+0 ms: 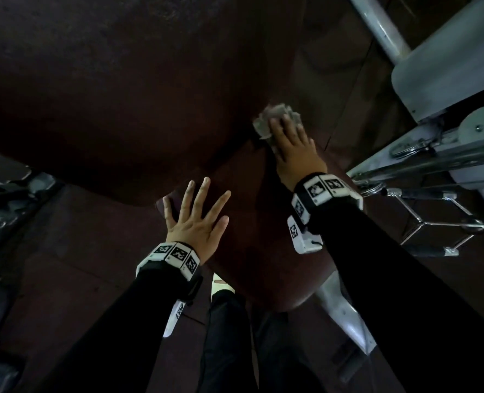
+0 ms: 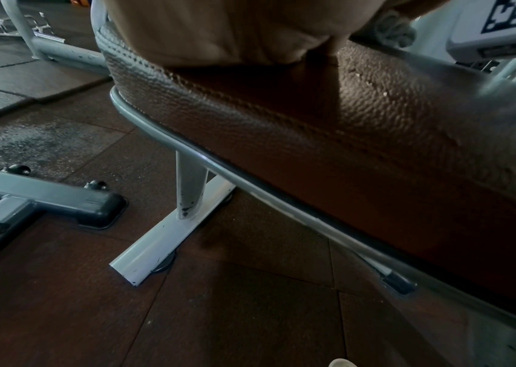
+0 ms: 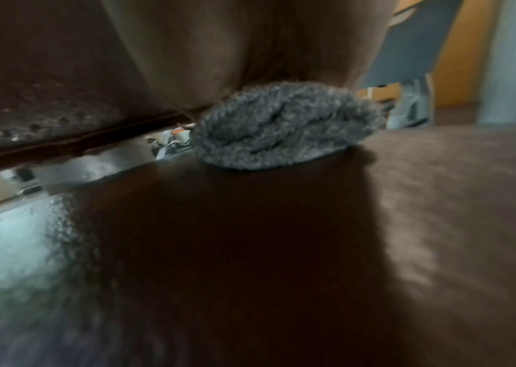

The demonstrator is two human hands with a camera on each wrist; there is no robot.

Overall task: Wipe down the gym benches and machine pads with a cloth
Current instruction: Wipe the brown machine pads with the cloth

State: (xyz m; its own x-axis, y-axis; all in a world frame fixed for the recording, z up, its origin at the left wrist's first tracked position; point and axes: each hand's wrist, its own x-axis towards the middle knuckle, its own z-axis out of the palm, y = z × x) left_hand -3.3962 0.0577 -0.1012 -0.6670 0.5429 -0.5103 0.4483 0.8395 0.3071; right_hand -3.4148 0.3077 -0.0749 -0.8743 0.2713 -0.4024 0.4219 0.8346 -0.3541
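The right hand point(image 1: 293, 146) presses the grey cloth point(image 1: 275, 116) flat-fingered where the seat pad point(image 1: 252, 251) meets the backrest pad point(image 1: 121, 95); the left hand point(image 1: 197, 219) braces on the seat, fingers splayed, holding nothing; firm overlapping strokes along that seam would serve best.

Wore long, close-fitting black sleeves point(image 1: 399, 259) down to both wrists. Carried a chunky white, faceted wristband point(image 1: 169, 258) on the left wrist, faced with square black-and-white coded markers, above a bare left hand point(image 1: 195, 219). Had a matching white marker-covered band point(image 1: 324, 194) on the right wrist, behind a bare right hand point(image 1: 294, 146). Bore a white boxy camera housing point(image 1: 303, 236) with another coded marker under the right wrist, and a similar white housing point(image 1: 175, 316) under the left. Showed dark trousers point(image 1: 226, 336) and a pale shoe tip point(image 1: 219, 282) below.
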